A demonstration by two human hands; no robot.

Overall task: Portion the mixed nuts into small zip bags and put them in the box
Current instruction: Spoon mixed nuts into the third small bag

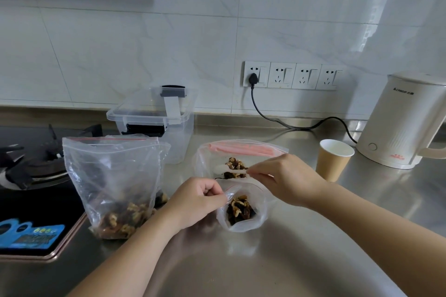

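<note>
The countertop is seen as brushed metal with a dull sheen. The small zip bag, the large bag at nine o'clock from it, and the box at eleven o'clock are made of clear, glossy plastic. The cup at two o'clock looks like matt brown paper. The kettle is finished in smooth cream plastic, and the wall is tiled in polished marble-look slabs.

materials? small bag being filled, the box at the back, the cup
Small zip bag: thin clear plastic film, glossy and crinkled, nuts showing through. Storage box: rigid clear plastic, likely moulded, with a grey latch on the lid. Cup: looks like paper, matte brown outside, white inside, rolled rim.
</note>
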